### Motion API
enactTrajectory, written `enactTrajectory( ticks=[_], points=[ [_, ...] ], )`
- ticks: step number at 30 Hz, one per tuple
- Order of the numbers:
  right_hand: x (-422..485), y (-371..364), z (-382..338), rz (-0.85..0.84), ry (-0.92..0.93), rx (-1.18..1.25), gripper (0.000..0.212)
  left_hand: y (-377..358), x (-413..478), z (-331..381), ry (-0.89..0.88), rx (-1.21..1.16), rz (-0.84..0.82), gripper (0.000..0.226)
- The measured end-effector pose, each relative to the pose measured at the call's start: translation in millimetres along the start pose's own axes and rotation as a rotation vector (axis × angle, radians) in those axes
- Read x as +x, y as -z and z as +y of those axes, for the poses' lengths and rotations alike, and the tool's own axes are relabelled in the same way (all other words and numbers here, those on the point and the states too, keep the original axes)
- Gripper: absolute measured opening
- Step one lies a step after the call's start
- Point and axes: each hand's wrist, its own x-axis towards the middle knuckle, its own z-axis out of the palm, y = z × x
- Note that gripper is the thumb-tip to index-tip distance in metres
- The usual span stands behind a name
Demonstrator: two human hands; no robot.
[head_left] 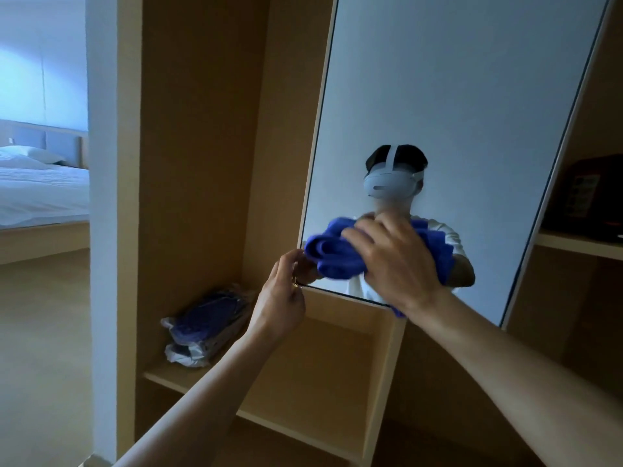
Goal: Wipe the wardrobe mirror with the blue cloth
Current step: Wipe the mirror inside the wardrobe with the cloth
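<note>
Steadying the job from the left, my left hand [283, 291] is pinching the lower left corner of the mirror [455, 96], fingers curled round its edge, so the panel is not swinging as I press. The cloth [328, 252] is lying bunched against the glass, low down near that corner. My right hand [394, 261] is gripping it, fingers spread and curved over the wad. Flattening it and overlapping my passes would, I judge, be leaving fewer streaks.

- The upper glass of the mirror [465, 79] is open for a hand.
- Its lower part is taken: the left hand [279, 298] pinches the bottom left corner, and the right hand [394, 261] grips the blue cloth [333, 254] there.
- On the shelf [158, 374] to the left, a plastic packet [205, 325] takes the back.
</note>
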Motion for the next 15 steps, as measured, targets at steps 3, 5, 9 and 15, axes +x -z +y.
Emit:
enactTrajectory(
  ticks=[3, 5, 9, 15],
  points=[
    [20, 6, 5, 0.055, -0.069, 0.01, 0.038, -1, 0, 2, 0.027, -0.018, 0.006, 0.079],
    [13, -1, -4, 0.006, -0.053, 0.004, 0.035, -2, 1, 1, 0.035, -0.032, 0.017, 0.08],
    [-32, -25, -45, -0.126, 0.075, 0.042, 0.033, 3, -3, 1, 0.044, -0.038, 0.047, 0.065],
    [-30, -24, -50, -0.14, 0.103, 0.074, 0.03, 12, 0, 3, 0.093, -0.045, 0.012, 0.067]
  ],
)
